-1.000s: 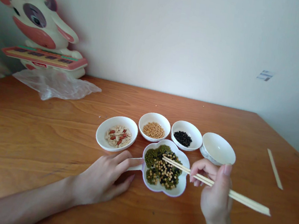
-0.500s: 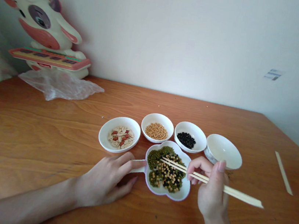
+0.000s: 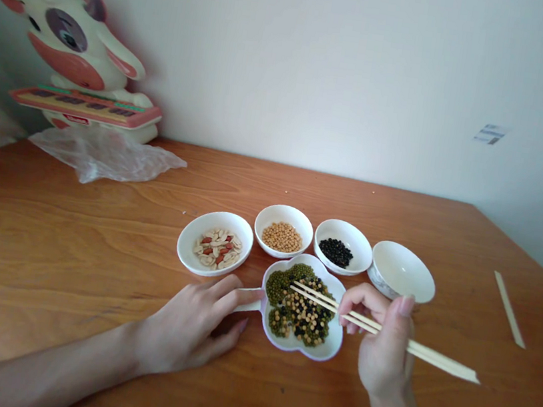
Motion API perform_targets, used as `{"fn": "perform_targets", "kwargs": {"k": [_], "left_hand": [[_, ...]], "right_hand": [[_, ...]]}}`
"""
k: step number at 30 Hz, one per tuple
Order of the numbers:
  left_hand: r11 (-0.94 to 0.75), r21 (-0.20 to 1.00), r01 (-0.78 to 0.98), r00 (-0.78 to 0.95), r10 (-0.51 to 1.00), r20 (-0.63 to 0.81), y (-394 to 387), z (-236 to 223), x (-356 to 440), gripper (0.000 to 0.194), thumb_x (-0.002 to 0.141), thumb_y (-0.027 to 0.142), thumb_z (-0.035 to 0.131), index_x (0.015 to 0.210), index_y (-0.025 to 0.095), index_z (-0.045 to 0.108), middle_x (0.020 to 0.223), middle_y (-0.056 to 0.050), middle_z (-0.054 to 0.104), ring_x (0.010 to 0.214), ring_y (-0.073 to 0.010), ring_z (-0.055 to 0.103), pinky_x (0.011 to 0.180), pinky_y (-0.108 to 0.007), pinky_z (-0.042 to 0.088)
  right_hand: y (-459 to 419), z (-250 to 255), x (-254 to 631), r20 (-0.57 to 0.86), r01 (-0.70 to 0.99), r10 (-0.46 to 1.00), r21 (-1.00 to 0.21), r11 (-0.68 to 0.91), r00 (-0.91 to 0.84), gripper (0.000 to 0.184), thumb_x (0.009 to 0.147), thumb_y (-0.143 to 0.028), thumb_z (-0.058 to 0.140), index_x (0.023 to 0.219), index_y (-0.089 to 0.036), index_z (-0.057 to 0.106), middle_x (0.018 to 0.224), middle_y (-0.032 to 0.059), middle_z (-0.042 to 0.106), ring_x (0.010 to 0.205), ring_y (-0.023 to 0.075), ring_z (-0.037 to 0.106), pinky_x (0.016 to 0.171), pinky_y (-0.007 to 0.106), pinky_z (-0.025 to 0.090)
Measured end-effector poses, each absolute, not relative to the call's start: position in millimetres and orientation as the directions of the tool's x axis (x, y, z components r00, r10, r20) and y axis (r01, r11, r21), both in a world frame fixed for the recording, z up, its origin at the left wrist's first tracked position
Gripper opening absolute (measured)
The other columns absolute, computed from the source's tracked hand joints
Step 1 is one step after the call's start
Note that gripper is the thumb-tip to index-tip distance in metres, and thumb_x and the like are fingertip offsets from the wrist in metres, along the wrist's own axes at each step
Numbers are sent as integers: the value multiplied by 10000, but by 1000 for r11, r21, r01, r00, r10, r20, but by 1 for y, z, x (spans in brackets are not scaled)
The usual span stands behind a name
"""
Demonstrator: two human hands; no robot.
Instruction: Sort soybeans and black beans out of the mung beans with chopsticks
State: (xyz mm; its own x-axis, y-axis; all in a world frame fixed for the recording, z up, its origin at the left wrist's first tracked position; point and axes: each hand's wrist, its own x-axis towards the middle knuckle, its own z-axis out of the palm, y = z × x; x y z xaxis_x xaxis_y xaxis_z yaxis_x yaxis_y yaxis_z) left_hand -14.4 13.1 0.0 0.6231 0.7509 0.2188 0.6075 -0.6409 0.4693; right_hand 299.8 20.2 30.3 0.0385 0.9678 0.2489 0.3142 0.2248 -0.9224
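Note:
My left hand (image 3: 199, 321) grips the short handle of a white flower-shaped dish (image 3: 332, 348) with a pale purple rim. Mixed in the dish lie green beans (image 3: 280, 287), black beans and yellow soybeans. My right hand (image 3: 386, 337) is closed around a pair of wooden chopsticks (image 3: 441, 361). Their tips are slightly apart, over the beans in the upper part of the dish; whether a bean sits between them I cannot tell. Behind the dish stand white bowls with peanuts (image 3: 217, 250), soybeans (image 3: 282, 237) and black beans (image 3: 336, 253). A fourth bowl (image 3: 404, 273), beside my right hand, shows a bare inside.
At the back left a cow-shaped toy keyboard (image 3: 85, 107) leans by the wall, with a crumpled clear plastic bag (image 3: 106, 155) before it. A thin pale strip, perhaps a chopstick wrapper (image 3: 509, 309), lies on the wooden table (image 3: 69, 236) at the right.
The whole view has shifted slightly. The chopstick tips look a little farther apart, still over the beans. Both hands keep their hold, and the bowls stand as before.

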Motion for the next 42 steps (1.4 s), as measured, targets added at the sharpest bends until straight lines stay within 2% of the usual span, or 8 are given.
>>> {"fn": "perform_targets", "kwargs": {"k": [7,13,24,34,42], "left_hand": [[-643,457,614,613,754,237,13,1,-14,548,1001,181,613,1519,306,484,1233,-74,682,1046,-237,734,901,-389,646],[-643,474,602,624,749,223,13,0,-15,570,1009,179,603,1539,326,454,1247,-68,673,1058,-241,725,901,-402,638],[-635,463,618,624,755,202,13,-2,-15,554,1029,195,587,1548,326,445,1262,-81,665,1074,-245,720,922,-421,640],[-634,475,611,625,754,203,14,-1,-14,552,1027,191,590,1538,335,438,1258,-68,664,1072,-244,718,916,-423,635],[-634,463,619,622,756,204,13,-1,-14,534,1033,194,586,1529,332,446,1249,-64,664,1069,-248,717,917,-435,635]], "right_hand": [[20,31,294,234,327,972,-920,216,15,860,1069,-747,143,661,-204,671,558,43,583,525,156,517,502,305,374],[20,34,295,263,333,965,-911,244,13,838,1092,-705,157,659,-205,671,563,37,590,531,148,520,518,298,387],[13,46,281,267,333,957,-918,217,114,779,1122,-644,233,646,-200,662,557,29,565,545,148,494,560,315,363],[18,26,298,298,357,954,-887,293,-41,843,1083,-719,118,690,-219,671,586,35,595,545,159,533,516,317,362],[17,27,296,303,364,952,-884,294,-34,818,1099,-688,140,698,-222,680,580,31,595,540,154,517,511,310,359]]}}
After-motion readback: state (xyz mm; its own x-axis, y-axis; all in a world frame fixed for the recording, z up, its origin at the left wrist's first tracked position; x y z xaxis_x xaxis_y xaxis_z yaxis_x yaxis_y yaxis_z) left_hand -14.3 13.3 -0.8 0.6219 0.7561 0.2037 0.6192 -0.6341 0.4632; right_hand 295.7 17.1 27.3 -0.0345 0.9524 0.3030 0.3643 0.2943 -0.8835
